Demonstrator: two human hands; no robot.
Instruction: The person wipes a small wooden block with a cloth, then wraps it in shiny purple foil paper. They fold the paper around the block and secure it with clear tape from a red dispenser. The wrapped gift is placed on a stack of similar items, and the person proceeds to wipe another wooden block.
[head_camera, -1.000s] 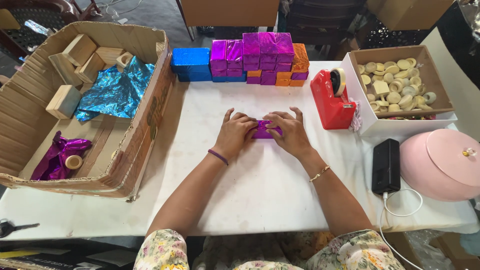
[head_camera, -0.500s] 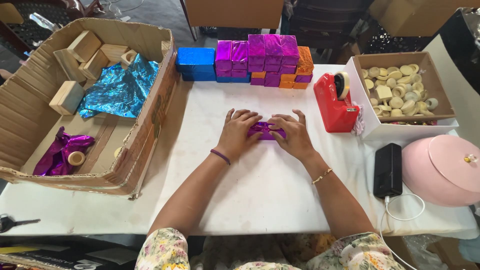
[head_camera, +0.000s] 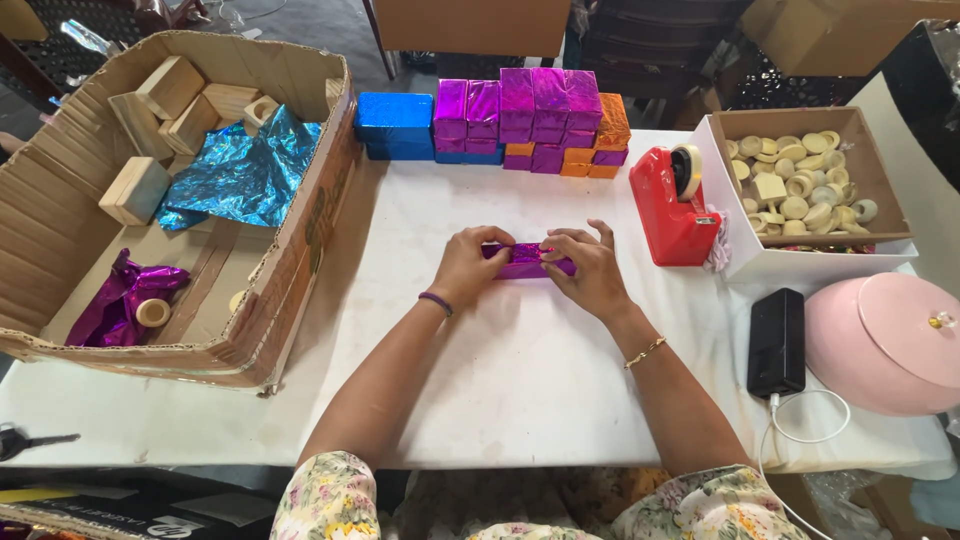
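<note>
A small block wrapped in shiny purple foil (head_camera: 527, 258) lies on the white table (head_camera: 500, 380) in the middle of the head view. My left hand (head_camera: 468, 266) grips its left end. My right hand (head_camera: 588, 270) presses on its right end, fingers curled over the foil. Much of the block is hidden under both hands. Behind them stands a row of stacked wrapped blocks (head_camera: 535, 120) in purple, blue and orange foil.
A big cardboard box (head_camera: 300, 250) at left holds wooden blocks (head_camera: 135, 188), blue foil (head_camera: 245, 172) and purple foil (head_camera: 120, 300). At right are a red tape dispenser (head_camera: 672, 205), a box of wooden rings (head_camera: 800, 185), a black power bank (head_camera: 777, 342) and a pink lidded container (head_camera: 885, 340).
Both hands stay on the purple block and have shifted their fingers slightly along the foil. The camera view has tilted a little.
</note>
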